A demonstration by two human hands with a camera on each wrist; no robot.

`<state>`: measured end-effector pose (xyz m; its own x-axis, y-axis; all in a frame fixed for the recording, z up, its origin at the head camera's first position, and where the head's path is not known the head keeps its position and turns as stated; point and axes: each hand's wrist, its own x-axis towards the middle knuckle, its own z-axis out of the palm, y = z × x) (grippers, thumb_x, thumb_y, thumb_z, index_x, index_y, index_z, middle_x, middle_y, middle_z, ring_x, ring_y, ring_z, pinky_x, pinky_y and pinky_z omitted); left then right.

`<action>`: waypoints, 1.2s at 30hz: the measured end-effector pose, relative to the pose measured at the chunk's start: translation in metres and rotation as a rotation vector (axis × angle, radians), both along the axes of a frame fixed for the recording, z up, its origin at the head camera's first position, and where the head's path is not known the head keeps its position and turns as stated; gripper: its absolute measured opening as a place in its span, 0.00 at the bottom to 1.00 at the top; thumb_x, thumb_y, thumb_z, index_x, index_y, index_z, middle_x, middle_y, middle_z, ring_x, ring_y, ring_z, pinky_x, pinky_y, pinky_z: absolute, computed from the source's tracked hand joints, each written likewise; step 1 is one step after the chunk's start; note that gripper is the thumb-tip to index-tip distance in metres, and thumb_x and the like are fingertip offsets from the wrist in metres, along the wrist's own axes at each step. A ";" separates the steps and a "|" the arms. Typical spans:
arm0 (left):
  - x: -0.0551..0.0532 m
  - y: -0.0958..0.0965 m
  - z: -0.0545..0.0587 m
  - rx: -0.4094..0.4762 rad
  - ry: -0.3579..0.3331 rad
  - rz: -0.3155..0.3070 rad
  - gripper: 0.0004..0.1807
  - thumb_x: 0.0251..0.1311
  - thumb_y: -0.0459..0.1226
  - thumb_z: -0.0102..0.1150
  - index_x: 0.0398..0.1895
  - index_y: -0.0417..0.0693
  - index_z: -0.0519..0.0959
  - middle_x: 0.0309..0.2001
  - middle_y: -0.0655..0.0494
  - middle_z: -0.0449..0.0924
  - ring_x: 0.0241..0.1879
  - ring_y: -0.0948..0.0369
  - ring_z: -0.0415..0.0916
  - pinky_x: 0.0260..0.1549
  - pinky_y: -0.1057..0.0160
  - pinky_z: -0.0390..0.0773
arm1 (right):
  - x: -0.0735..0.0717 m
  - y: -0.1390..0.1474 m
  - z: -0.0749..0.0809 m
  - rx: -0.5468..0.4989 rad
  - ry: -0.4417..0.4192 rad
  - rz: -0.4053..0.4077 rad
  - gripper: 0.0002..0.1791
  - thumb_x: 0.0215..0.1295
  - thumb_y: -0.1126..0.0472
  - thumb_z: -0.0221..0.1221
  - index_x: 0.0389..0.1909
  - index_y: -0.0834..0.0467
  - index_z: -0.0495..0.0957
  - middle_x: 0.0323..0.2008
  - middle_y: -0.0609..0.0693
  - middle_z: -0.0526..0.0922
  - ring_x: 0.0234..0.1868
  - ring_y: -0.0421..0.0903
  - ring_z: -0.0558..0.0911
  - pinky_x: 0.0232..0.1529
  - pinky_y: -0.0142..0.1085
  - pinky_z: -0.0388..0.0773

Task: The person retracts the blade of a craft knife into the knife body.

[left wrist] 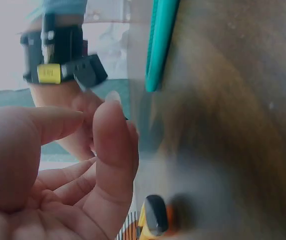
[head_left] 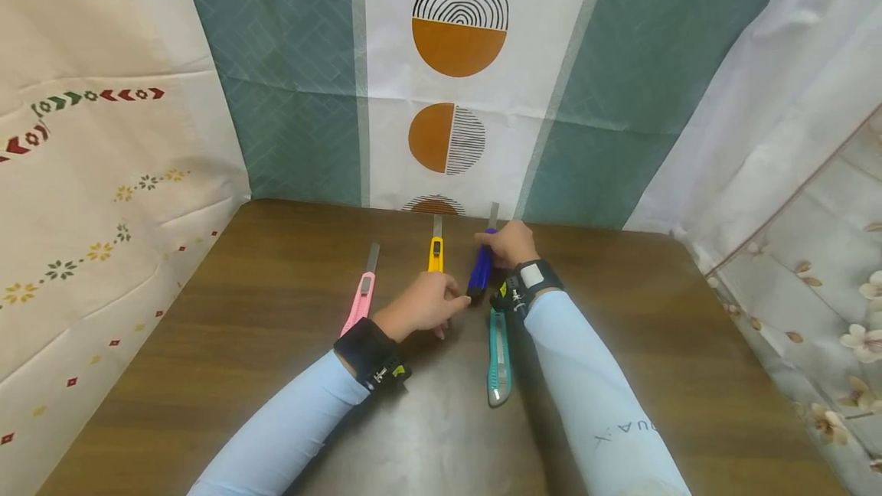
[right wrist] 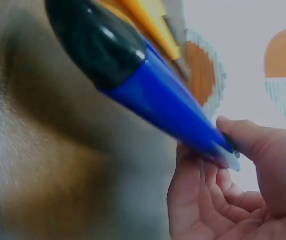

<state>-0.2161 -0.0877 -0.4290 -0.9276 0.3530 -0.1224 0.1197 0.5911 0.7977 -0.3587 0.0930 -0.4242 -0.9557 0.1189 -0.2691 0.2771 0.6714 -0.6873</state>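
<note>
My right hand (head_left: pixel 514 243) pinches a blue utility knife (head_left: pixel 480 270) between thumb and fingers near its blade end. Its metal blade (head_left: pixel 494 215) points toward the back, and its black butt end (right wrist: pixel 95 45) tilts up in the right wrist view. The left hand (head_left: pixel 425 301) hovers just left of that butt end with loosely bent fingers and nothing between them. Partly hidden behind the left hand lies a yellow utility knife (head_left: pixel 436 253), blade out. A pink utility knife (head_left: pixel 361 298), also with its blade out, lies left of it. Nearer me is a teal utility knife (head_left: pixel 499 362).
The brown wooden table (head_left: pixel 276 404) carries all the knives. A patterned green and white cloth (head_left: pixel 296 98) hangs along its back edge. Cream cloth (head_left: pixel 89 213) borders the left side, and a floral cloth (head_left: pixel 820 312) the right.
</note>
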 end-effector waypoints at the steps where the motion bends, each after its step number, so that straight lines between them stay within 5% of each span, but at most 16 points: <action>1: 0.000 -0.002 0.002 0.008 0.003 0.003 0.16 0.71 0.42 0.62 0.52 0.37 0.81 0.18 0.52 0.80 0.14 0.57 0.80 0.21 0.57 0.87 | 0.002 0.001 0.004 -0.040 0.007 0.004 0.33 0.62 0.44 0.71 0.49 0.71 0.78 0.44 0.62 0.84 0.27 0.52 0.90 0.28 0.38 0.89; 6: 0.006 -0.009 0.008 0.063 -0.009 -0.001 0.18 0.72 0.44 0.61 0.54 0.38 0.80 0.21 0.51 0.83 0.15 0.56 0.83 0.26 0.51 0.88 | 0.028 0.004 0.025 -0.053 0.140 0.124 0.28 0.62 0.39 0.69 0.21 0.60 0.78 0.23 0.53 0.84 0.30 0.58 0.90 0.32 0.44 0.90; 9: 0.015 -0.008 0.008 0.157 -0.071 -0.012 0.20 0.72 0.44 0.61 0.57 0.39 0.78 0.30 0.46 0.86 0.20 0.57 0.85 0.28 0.50 0.89 | 0.056 0.007 0.034 -0.071 0.223 0.189 0.32 0.61 0.36 0.68 0.11 0.54 0.71 0.11 0.45 0.74 0.20 0.55 0.86 0.22 0.40 0.86; 13: 0.034 -0.007 0.009 0.368 -0.151 -0.034 0.21 0.74 0.42 0.59 0.63 0.40 0.76 0.43 0.37 0.85 0.31 0.51 0.87 0.35 0.46 0.89 | 0.093 0.006 0.044 -0.170 0.294 0.230 0.30 0.60 0.33 0.67 0.18 0.55 0.76 0.14 0.46 0.75 0.17 0.48 0.77 0.17 0.32 0.74; 20: 0.069 0.004 0.004 0.698 -0.234 -0.090 0.22 0.74 0.40 0.58 0.66 0.38 0.74 0.55 0.39 0.84 0.50 0.41 0.85 0.36 0.45 0.90 | 0.144 0.009 0.051 -0.348 0.393 0.228 0.29 0.59 0.31 0.67 0.35 0.56 0.82 0.27 0.54 0.84 0.26 0.56 0.83 0.28 0.44 0.88; 27: 0.096 0.003 0.004 0.743 -0.210 -0.058 0.23 0.74 0.41 0.59 0.64 0.36 0.75 0.52 0.37 0.84 0.47 0.38 0.86 0.34 0.45 0.90 | 0.177 0.004 0.049 -0.429 0.470 0.177 0.25 0.61 0.35 0.68 0.35 0.55 0.83 0.30 0.52 0.85 0.29 0.48 0.83 0.31 0.42 0.88; 36: 0.105 0.005 0.006 0.705 -0.109 -0.052 0.18 0.72 0.38 0.60 0.59 0.36 0.77 0.50 0.36 0.84 0.44 0.32 0.85 0.35 0.50 0.90 | 0.199 0.003 0.059 -0.522 0.473 0.164 0.21 0.66 0.37 0.64 0.39 0.51 0.89 0.34 0.50 0.89 0.37 0.50 0.85 0.40 0.45 0.87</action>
